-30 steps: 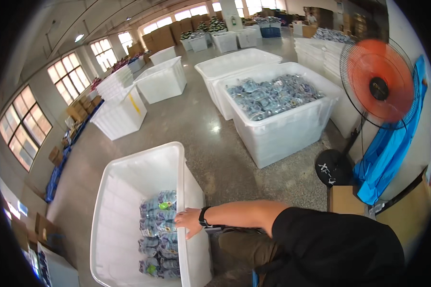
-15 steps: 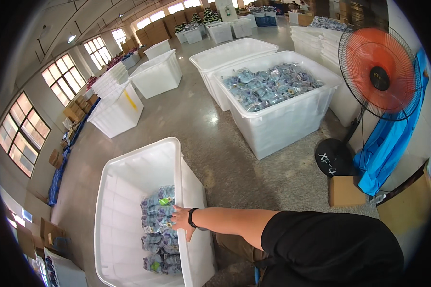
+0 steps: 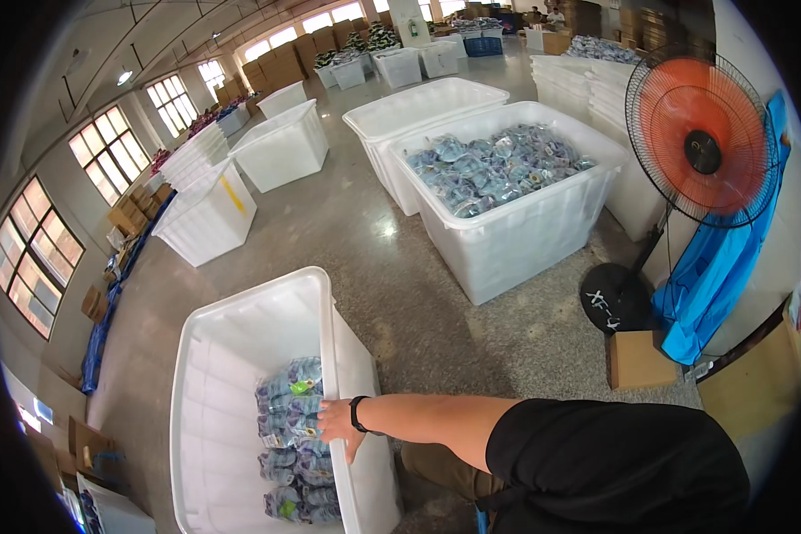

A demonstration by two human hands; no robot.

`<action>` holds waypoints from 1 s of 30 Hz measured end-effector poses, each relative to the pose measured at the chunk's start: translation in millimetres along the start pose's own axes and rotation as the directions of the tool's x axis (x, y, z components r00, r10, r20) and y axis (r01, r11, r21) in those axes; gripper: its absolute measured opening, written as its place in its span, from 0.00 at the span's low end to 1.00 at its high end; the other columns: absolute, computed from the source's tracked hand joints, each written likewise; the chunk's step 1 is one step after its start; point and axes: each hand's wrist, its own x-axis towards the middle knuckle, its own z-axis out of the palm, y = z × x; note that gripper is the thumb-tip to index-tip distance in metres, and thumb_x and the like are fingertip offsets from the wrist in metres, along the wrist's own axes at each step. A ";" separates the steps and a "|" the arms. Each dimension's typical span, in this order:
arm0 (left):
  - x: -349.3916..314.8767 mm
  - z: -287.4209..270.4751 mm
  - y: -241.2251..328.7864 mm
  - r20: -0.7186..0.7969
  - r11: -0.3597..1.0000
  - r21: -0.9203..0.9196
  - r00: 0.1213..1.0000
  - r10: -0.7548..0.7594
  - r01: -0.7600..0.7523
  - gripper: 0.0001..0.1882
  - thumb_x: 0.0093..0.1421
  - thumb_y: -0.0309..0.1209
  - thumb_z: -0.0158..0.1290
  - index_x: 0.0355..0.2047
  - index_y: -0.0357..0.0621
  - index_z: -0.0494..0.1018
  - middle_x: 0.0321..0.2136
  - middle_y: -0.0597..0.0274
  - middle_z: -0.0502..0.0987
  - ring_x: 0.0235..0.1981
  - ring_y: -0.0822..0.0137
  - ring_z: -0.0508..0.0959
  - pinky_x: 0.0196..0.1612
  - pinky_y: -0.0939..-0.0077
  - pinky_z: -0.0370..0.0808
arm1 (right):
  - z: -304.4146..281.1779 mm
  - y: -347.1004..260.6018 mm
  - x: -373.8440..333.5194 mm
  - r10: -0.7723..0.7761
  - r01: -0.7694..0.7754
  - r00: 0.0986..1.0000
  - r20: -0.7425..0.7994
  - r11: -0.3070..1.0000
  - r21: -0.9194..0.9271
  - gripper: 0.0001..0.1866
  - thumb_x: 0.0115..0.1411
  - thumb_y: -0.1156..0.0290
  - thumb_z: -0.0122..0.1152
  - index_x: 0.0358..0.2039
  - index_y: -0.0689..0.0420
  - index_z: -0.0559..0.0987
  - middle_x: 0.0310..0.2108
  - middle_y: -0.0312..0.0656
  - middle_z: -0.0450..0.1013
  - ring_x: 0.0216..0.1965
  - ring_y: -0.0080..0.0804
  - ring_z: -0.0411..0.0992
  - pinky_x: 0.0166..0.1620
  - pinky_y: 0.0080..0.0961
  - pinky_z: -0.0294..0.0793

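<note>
My right hand (image 3: 340, 425) grips the near-side rim of a tall white plastic bin (image 3: 191, 356), fingers hooked over the inner side and thumb on the outside. A dark watch sits on that wrist. Just beyond my fingertips, clear-wrapped bluish-grey packages (image 3: 287, 418) lie in stacked rows against the bin's inner wall, a few with bright green patches. What is inside the wrapping is too small to tell. The left hand is out of view.
Another white bin (image 3: 507, 258), heaped with similar clear packages (image 3: 498, 165), stands ahead to the right. Beside it are a red-bladed floor fan (image 3: 701, 151), a cardboard box (image 3: 643, 360) and blue sheeting (image 3: 712, 294). More white bins (image 3: 280, 147) stand farther off.
The view has tilted slightly, so the bins sit lower in it. My right hand stays on the rim, its fingers now closer together.
</note>
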 end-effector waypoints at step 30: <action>-2.5 74.1 -137.1 0.076 0.921 -0.271 0.960 -0.270 0.280 0.28 0.68 0.40 0.46 0.65 0.41 0.61 0.57 0.37 0.63 0.56 0.40 0.66 0.60 0.53 0.62 | -6.3 -76.7 -46.5 0.090 -0.091 0.981 -0.172 0.996 0.005 0.37 0.49 0.29 0.59 0.39 0.54 0.78 0.35 0.41 0.72 0.44 0.40 0.68 0.55 0.40 0.59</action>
